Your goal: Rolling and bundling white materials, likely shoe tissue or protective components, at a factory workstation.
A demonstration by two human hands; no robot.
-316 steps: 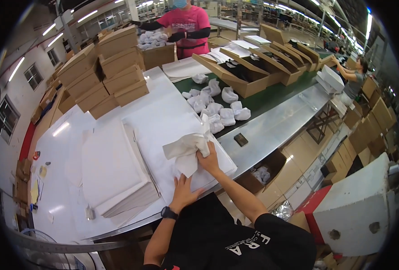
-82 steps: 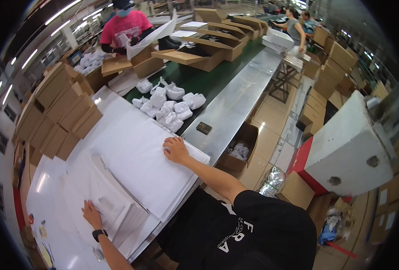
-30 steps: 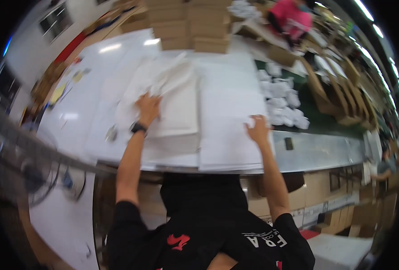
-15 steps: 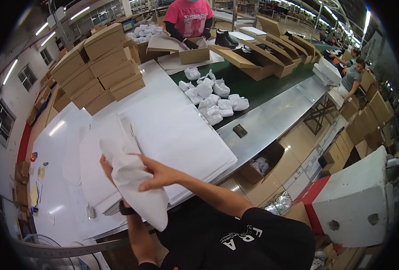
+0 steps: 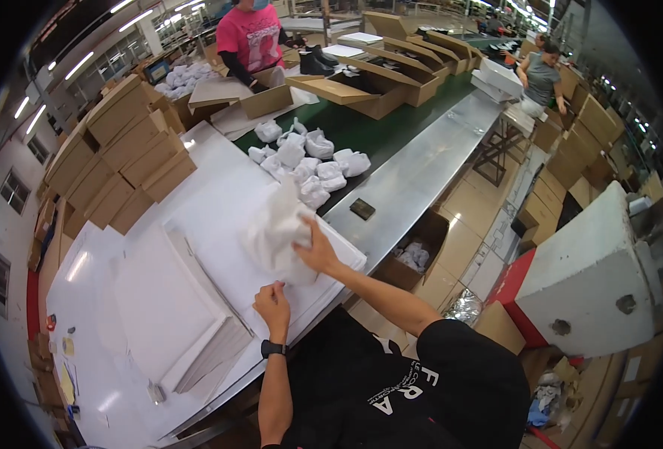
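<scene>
A crumpled white paper bundle (image 5: 275, 232), smeared by motion, hangs over a stack of white paper sheets (image 5: 226, 187). My right hand (image 5: 318, 248) grips its right side with curled fingers. Just below and left of it is my left hand (image 5: 273, 307), a dark watch on the wrist. Its fingers are curled together, apart from the bundle, and nothing shows in them. What the bundle wraps, if anything, is hidden.
Beyond the sheets, several white wrapped bundles (image 5: 312, 161) lie on a green belt (image 5: 391, 135). A small dark object (image 5: 362, 209) rests on the metal ledge (image 5: 421, 165). Cardboard boxes (image 5: 122, 150) are stacked left. A person in pink (image 5: 253, 41) handles an opened box (image 5: 268, 101).
The white paper bundle has moved right and away from me in my right hand. My left hand has come off it and curled. The view has shifted to the right.
</scene>
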